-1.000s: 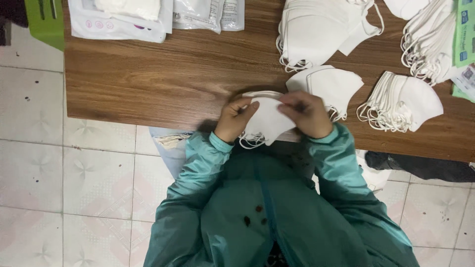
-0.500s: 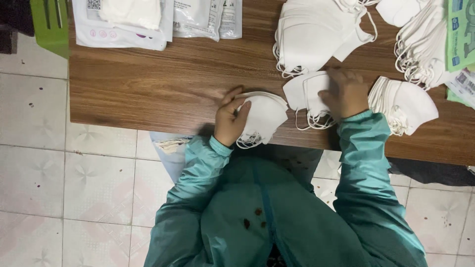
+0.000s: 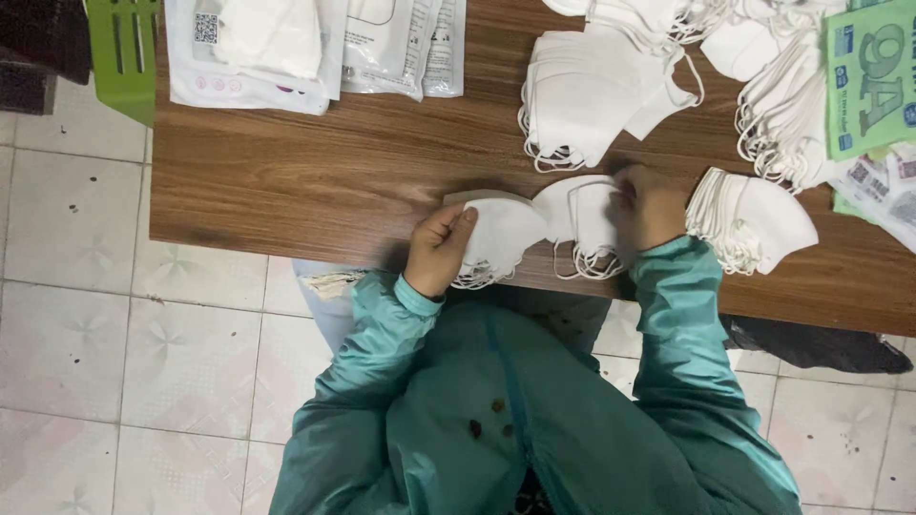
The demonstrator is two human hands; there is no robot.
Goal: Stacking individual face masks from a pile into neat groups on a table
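Masks are being handled at the counter (image 3: 315, 181): one folded white mask (image 3: 501, 234) is being gripped by the left hand (image 3: 439, 250), while the right hand (image 3: 652, 205) (moved aside since a second ago) is being pressed, fingers curled, onto the neighbouring small stack (image 3: 582, 215).

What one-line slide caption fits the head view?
Left hand holds a stack of white masks at the table edge; right hand rests on a neighbouring stack.

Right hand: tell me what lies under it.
The right hand rests on a small stack of folded white masks lying on the wooden table. Its palm covers the stack's right part, so nothing there can be seen.
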